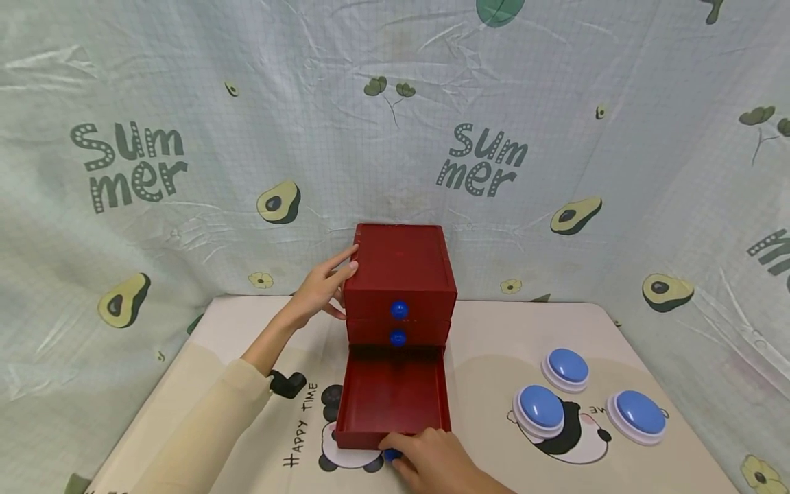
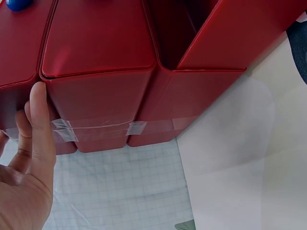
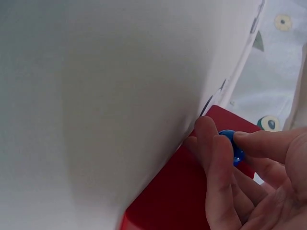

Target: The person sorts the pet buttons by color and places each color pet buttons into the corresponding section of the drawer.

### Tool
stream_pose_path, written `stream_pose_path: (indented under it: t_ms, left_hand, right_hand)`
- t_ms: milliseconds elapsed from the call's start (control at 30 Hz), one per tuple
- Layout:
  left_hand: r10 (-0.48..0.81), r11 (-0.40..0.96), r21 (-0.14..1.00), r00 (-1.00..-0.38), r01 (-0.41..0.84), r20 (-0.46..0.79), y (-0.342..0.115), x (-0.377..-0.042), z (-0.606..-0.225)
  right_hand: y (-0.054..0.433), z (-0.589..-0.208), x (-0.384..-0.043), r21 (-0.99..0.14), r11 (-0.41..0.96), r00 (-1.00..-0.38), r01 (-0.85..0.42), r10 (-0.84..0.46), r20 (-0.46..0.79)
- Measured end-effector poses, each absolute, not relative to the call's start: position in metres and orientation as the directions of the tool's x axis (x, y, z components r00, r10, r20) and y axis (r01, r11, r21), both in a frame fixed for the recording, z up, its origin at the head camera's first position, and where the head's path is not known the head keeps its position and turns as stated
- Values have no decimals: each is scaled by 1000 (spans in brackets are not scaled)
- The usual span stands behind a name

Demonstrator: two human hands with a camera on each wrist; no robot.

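A red cabinet (image 1: 401,257) with three stacked drawers stands at the back middle of the table. Its bottom drawer (image 1: 395,398) is pulled far out, and the part of its inside that shows holds nothing. The upper two drawers, with blue knobs (image 1: 399,310), sit closed. My right hand (image 1: 435,460) pinches the blue knob (image 3: 237,148) on the bottom drawer's front between thumb and fingers. My left hand (image 1: 321,288) rests on the cabinet's left side near the top, its fingers (image 2: 41,120) extended along the wall.
Three blue push buttons with white bases, one of them the rear button (image 1: 568,367), stand on the table to the right. Panda drawings and lettering mark the white tabletop (image 1: 487,384). A patterned sheet (image 1: 345,171) hangs behind and at the sides. Clear tape (image 2: 136,128) runs round the cabinet.
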State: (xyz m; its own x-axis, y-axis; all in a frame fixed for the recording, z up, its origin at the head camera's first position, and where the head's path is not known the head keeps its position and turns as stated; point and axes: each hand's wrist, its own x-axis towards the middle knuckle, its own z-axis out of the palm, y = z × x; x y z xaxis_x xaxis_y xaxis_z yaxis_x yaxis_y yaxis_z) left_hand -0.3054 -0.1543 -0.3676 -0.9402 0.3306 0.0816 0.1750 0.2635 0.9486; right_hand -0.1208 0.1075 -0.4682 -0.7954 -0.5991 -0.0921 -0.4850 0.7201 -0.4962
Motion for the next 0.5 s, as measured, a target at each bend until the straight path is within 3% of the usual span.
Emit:
stream_pose_path:
  t_ms: [500]
  left_hand:
    - [332, 263, 949, -940, 172, 78, -155, -306, -368]
  right_hand:
    - [110, -460, -120, -503, 716, -784, -485, -610, -113]
